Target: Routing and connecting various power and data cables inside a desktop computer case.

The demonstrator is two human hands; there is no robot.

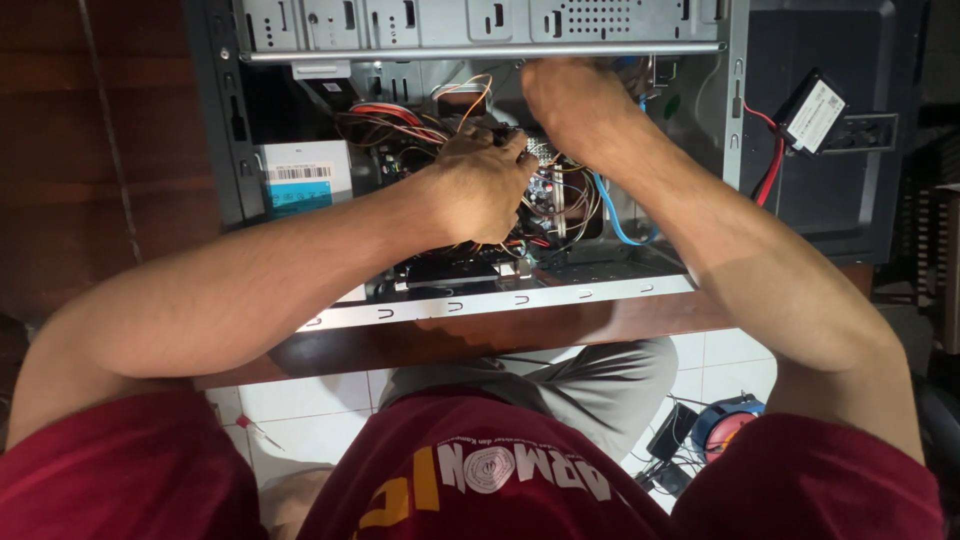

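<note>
1. Open PC case [480, 300] lying on its side on a wooden desk [560, 325], inside facing up.
2. Left hand [480, 185] down in the middle of the case, fingers curled tight around a thin dark tool [497, 137] among the wires [420, 125].
3. Right hand [575, 100] farther in and just right of the left, fingers bent down into the wires near the far rail [480, 52]; grip hidden, cannot tell whether closed on anything.
4. Blue cable [615, 220] looping right of the hands, inside the case.
5. White labelled box [300, 172] at the left of the case.
6. Small black box [815, 110] with red wires right of the case.
7. Blue and red reel [725, 425] on the tiled floor, near right.
</note>
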